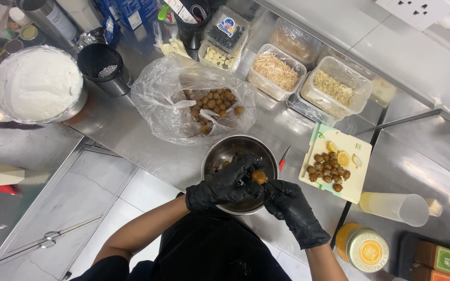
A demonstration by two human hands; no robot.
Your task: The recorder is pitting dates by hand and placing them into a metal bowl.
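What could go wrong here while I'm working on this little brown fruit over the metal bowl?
The steel bowl sits near the counter's front edge, so a push from your left hand could tip it toward you. The small brown fruit, pinched between both gloved hands, right hand included, may slip and drop to the floor. The cutting board straddles a seam in the counter, so the round fruits on it might roll off.
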